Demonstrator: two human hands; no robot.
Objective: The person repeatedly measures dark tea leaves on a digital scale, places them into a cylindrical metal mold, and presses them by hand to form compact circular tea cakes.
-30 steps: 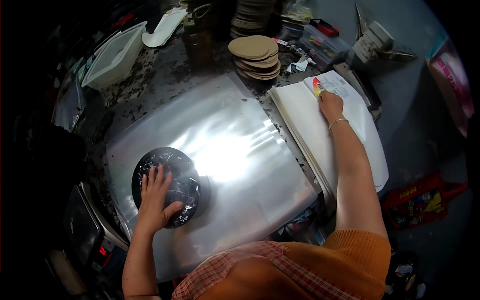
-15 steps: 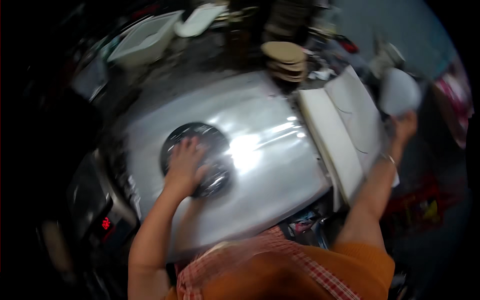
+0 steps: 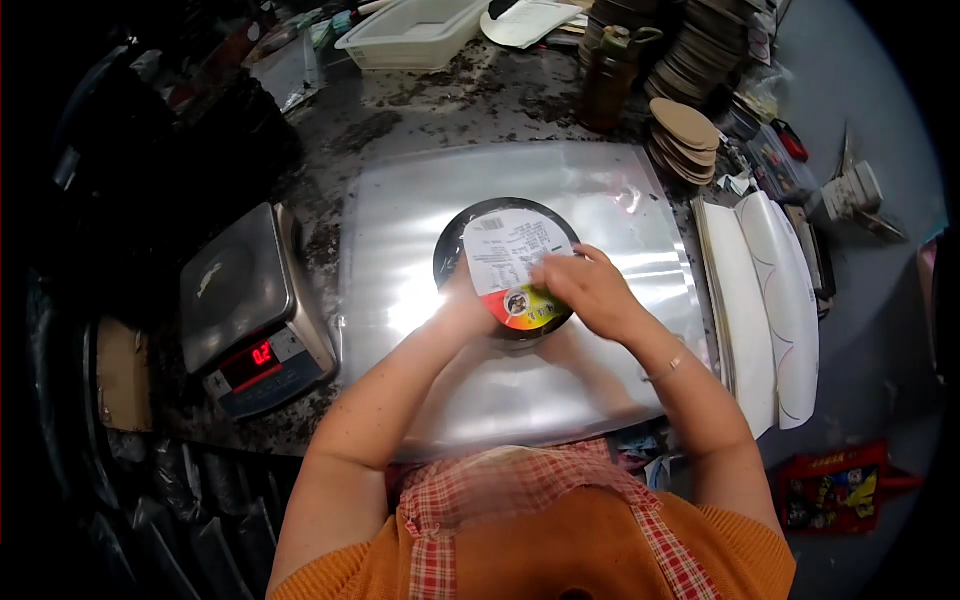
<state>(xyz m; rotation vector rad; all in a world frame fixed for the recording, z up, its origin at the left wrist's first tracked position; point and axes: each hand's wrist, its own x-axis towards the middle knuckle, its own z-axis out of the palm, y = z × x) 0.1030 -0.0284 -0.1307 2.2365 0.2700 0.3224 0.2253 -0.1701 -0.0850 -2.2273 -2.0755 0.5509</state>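
Right hand [image 3: 590,290] pressed round label [image 3: 515,265] flat onto black container [image 3: 460,235], fingers together; left hand [image 3: 462,300] mostly hidden, grip unclear.

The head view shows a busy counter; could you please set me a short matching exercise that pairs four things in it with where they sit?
Things:
1. Weighing scale
2. Round black container
3. Stack of tan discs
4. White tray

Places:
A. At the far edge of the counter
B. Middle of the clear plastic sheet, under both hands
C. Left of the sheet, red display lit
D. Beyond the sheet's far right corner

Pairs: 1-C, 2-B, 3-D, 4-A. The right hand presses a printed label onto the container; the left hand steadies it.
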